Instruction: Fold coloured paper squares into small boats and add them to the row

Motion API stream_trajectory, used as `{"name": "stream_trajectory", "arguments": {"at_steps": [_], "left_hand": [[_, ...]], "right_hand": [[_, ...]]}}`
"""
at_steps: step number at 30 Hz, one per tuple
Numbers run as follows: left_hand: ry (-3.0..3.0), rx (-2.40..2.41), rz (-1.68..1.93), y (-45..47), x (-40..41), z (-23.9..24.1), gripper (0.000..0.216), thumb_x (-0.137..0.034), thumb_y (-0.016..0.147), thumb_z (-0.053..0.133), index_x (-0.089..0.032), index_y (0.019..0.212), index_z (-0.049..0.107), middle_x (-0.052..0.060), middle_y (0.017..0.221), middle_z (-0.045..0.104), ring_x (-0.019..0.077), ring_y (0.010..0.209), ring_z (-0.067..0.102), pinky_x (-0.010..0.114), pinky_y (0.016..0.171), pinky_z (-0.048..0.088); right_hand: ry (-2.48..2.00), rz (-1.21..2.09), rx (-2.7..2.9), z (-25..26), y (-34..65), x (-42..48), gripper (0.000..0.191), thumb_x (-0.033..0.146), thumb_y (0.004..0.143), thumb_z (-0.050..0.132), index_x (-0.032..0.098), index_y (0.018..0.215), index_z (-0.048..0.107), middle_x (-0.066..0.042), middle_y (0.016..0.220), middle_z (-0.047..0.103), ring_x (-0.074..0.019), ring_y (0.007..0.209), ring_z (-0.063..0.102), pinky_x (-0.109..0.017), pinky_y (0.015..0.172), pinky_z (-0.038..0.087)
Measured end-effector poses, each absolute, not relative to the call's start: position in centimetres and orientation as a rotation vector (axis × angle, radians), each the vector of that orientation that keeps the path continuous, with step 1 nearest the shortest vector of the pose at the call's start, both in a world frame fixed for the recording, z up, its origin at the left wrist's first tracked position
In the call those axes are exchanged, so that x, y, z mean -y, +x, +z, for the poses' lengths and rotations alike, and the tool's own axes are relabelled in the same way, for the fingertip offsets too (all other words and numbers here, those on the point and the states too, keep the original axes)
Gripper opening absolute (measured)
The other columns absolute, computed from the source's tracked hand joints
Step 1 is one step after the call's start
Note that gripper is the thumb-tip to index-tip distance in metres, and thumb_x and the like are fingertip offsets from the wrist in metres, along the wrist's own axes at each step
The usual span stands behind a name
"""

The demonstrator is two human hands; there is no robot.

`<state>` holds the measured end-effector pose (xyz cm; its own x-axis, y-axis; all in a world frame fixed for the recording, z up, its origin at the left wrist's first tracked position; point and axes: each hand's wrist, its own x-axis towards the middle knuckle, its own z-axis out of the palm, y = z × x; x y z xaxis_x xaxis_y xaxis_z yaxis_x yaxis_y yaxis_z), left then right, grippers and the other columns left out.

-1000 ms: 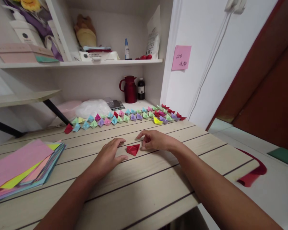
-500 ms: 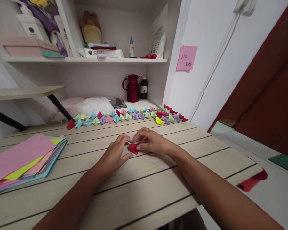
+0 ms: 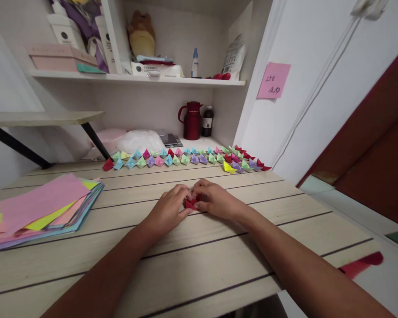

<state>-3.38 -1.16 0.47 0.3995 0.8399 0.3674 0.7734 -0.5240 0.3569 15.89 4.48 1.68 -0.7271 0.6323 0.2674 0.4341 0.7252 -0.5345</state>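
A small red folded paper boat (image 3: 190, 204) is between my two hands, low over the middle of the slatted table (image 3: 199, 256). My right hand (image 3: 214, 198) pinches its right side between thumb and fingers. From the left, my left hand (image 3: 170, 206) curls round the boat, its fingertips and thumb at the paper's left edge. The fingers of both hands meet above the boat and hide part of it. Behind them stand rows of small folded paper boats (image 3: 168, 160) in several colours, a yellow boat (image 3: 229, 168) among the nearest.
On the left lies a loose stack of coloured paper sheets (image 3: 43, 203). A small raised shelf (image 3: 46, 118) on black legs stands at the back left. Against the back are a red jug (image 3: 192, 121), a dark bottle (image 3: 207, 121) and a white plastic bag (image 3: 141, 141).
My left hand has closed in on the red paper boat, and the fingers of both hands now meet over it. The camera view has shifted, so the surroundings appear farther right.
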Motion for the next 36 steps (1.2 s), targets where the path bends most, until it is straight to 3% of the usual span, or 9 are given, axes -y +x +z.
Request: {"name": "stream_trajectory", "arguments": {"at_steps": [6,12,19,24,30,36], "left_hand": [[2.525,-1.488,0.735,-3.4,0.9,0.3,0.014,-0.022,0.080,0.062,-0.025,0.091,0.054,0.003,0.102,0.061,0.0223,0.098,0.057,0.037,0.085,0.045],[2.517,-1.516,0.744,-3.2,0.9,0.3,0.011,-0.022,0.078,0.063,-0.024,0.083,0.053,0.003,0.102,0.062,0.0232,0.099,0.056,0.037,0.085,0.044],[2.423,-1.615,0.832,-2.6,0.7,0.2,0.008,-0.020,0.079,0.059,-0.023,0.077,0.052,0.001,0.085,0.062,0.0201,0.084,0.058,0.033,0.076,0.044],[2.232,-1.583,1.052,-2.5,0.8,0.5,0.006,-0.023,0.080,0.058,-0.023,0.080,0.053,0.000,0.086,0.065,0.0178,0.081,0.061,0.031,0.074,0.047],[2.087,-1.476,1.219,-2.4,1.1,1.2,0.007,-0.023,0.077,0.062,-0.022,0.074,0.055,0.001,0.094,0.071,0.0178,0.084,0.066,0.030,0.076,0.049],[1.806,-1.473,1.327,-2.2,0.8,1.0,0.014,-0.031,0.077,0.063,-0.021,0.070,0.056,0.002,0.080,0.073,0.0183,0.078,0.069,0.030,0.073,0.052]], "right_hand": [[-0.882,0.592,2.472,1.4,15.5,-4.7,0.008,0.013,0.077,0.064,0.018,0.081,0.069,-0.005,0.090,0.063,-0.0155,0.081,0.057,-0.026,0.074,0.041],[-1.051,0.562,2.406,1.6,15.2,-4.7,0.005,0.017,0.075,0.066,0.019,0.079,0.070,-0.003,0.081,0.064,-0.0143,0.075,0.056,-0.024,0.069,0.040],[-1.068,0.764,2.249,1.1,15.0,-4.9,0.005,0.019,0.077,0.064,0.018,0.077,0.068,-0.001,0.074,0.066,-0.0126,0.067,0.057,-0.023,0.064,0.040],[-1.071,0.906,2.098,1.4,14.8,-4.8,0.006,0.023,0.076,0.065,0.017,0.075,0.067,0.001,0.069,0.066,-0.0114,0.062,0.055,-0.022,0.061,0.040],[-1.083,0.968,1.989,2.1,14.8,-4.5,0.010,0.025,0.075,0.065,0.017,0.072,0.066,0.000,0.066,0.063,-0.0118,0.062,0.053,-0.022,0.059,0.039],[-1.055,1.056,1.954,2.2,14.9,-4.6,0.020,0.031,0.078,0.062,0.016,0.066,0.061,0.004,0.055,0.051,-0.0093,0.054,0.041,-0.021,0.051,0.029]]}}
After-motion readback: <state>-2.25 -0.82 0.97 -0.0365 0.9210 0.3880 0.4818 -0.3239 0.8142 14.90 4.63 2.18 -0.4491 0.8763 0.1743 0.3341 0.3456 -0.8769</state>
